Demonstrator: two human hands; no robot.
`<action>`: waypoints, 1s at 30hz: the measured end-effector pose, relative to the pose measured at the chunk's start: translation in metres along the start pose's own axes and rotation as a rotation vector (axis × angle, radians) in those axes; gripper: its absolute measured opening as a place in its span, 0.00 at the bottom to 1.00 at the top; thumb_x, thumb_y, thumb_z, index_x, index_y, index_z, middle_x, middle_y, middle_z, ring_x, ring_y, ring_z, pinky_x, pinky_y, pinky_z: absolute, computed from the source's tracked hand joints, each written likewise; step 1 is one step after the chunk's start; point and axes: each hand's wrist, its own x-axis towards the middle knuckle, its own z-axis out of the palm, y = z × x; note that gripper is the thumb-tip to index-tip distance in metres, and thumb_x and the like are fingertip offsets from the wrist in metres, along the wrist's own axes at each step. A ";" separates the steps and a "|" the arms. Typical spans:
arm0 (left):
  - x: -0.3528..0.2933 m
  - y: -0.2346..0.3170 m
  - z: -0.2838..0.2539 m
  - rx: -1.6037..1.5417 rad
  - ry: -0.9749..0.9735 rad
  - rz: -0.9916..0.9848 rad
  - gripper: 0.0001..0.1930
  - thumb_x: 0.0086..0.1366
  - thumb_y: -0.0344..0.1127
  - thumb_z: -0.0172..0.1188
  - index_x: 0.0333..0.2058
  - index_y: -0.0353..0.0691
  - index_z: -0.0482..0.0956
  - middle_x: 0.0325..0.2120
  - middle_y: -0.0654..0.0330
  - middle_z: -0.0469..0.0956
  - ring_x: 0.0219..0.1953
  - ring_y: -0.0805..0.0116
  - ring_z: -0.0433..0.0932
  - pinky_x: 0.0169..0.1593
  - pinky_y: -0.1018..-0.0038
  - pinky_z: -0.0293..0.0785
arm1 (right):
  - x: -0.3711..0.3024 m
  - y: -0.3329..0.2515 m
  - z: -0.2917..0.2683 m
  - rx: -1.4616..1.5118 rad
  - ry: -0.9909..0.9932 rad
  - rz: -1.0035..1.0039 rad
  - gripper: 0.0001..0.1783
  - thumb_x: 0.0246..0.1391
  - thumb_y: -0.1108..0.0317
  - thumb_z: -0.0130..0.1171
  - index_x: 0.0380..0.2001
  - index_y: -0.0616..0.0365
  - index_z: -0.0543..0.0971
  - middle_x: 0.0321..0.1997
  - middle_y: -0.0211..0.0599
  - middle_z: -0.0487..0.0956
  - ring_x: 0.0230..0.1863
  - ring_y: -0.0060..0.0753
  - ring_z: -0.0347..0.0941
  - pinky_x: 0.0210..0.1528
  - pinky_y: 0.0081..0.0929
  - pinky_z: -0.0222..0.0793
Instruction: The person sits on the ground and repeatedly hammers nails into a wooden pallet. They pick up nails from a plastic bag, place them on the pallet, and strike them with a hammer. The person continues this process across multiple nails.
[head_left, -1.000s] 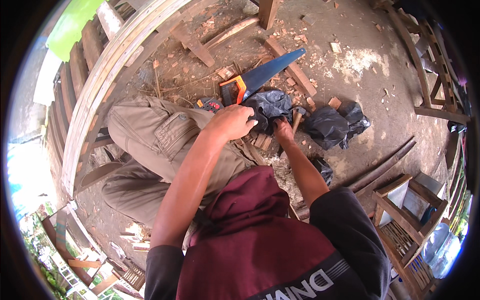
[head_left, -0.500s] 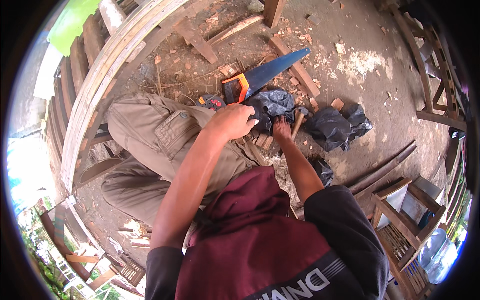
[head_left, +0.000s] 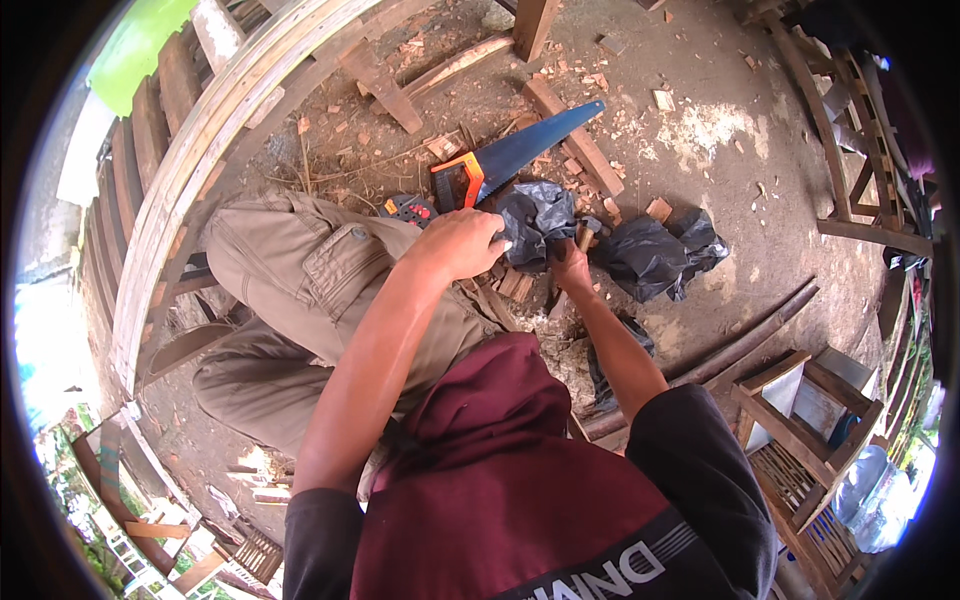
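Note:
My left hand (head_left: 460, 243) is closed at the near left side of a crumpled black plastic bag (head_left: 537, 208), with thumb and fingers pinching its edge. Whatever lies under or inside the bag is hidden. Just right of the bag, my right hand (head_left: 572, 268) is wrapped round the wooden handle of a hammer (head_left: 586, 238), whose head points away from me. Beyond the bag rests a handsaw (head_left: 530, 150) with a dark blue blade and an orange and black handle. Small cut wood pieces (head_left: 516, 285) lie between my hands.
A second black plastic bag (head_left: 660, 255) sits to the right. Behind the saw lies a wooden bar (head_left: 575, 140) among scattered chips. A dark object with red parts (head_left: 408, 208) is beside my knee. A long pole (head_left: 750, 332) and a wooden frame (head_left: 810, 425) stand at right.
My right hand has come out from beside the bag and closed on the hammer handle, and the hammer has shifted. The left hand stays at the bag. The whole view has moved slightly.

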 end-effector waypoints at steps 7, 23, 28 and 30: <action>0.005 0.002 0.007 -0.039 0.049 0.124 0.14 0.66 0.39 0.63 0.47 0.39 0.82 0.39 0.54 0.86 0.46 0.50 0.83 0.49 0.57 0.77 | 0.000 -0.034 -0.040 0.672 -0.200 0.137 0.08 0.60 0.73 0.66 0.40 0.60 0.77 0.32 0.36 0.83 0.29 0.25 0.77 0.33 0.24 0.72; -0.002 0.021 -0.001 -0.349 0.188 0.438 0.09 0.62 0.32 0.68 0.39 0.36 0.86 0.35 0.53 0.83 0.40 0.52 0.84 0.45 0.63 0.78 | -0.039 -0.161 -0.108 1.575 -0.837 0.262 0.14 0.62 0.72 0.66 0.29 0.48 0.70 0.36 0.33 0.80 0.30 0.23 0.73 0.35 0.28 0.70; -0.004 0.028 -0.011 -0.400 -0.052 0.333 0.10 0.63 0.35 0.69 0.37 0.35 0.84 0.34 0.53 0.83 0.38 0.57 0.83 0.43 0.66 0.76 | -0.051 -0.160 -0.113 1.543 -0.847 0.303 0.12 0.62 0.69 0.66 0.31 0.48 0.71 0.34 0.30 0.79 0.29 0.22 0.71 0.34 0.27 0.67; -0.007 0.029 -0.014 -0.416 -0.076 0.297 0.10 0.65 0.36 0.68 0.38 0.35 0.83 0.33 0.54 0.83 0.37 0.60 0.83 0.43 0.67 0.76 | -0.052 -0.155 -0.109 1.545 -0.831 0.235 0.08 0.65 0.65 0.64 0.37 0.51 0.74 0.34 0.28 0.80 0.28 0.22 0.72 0.34 0.27 0.68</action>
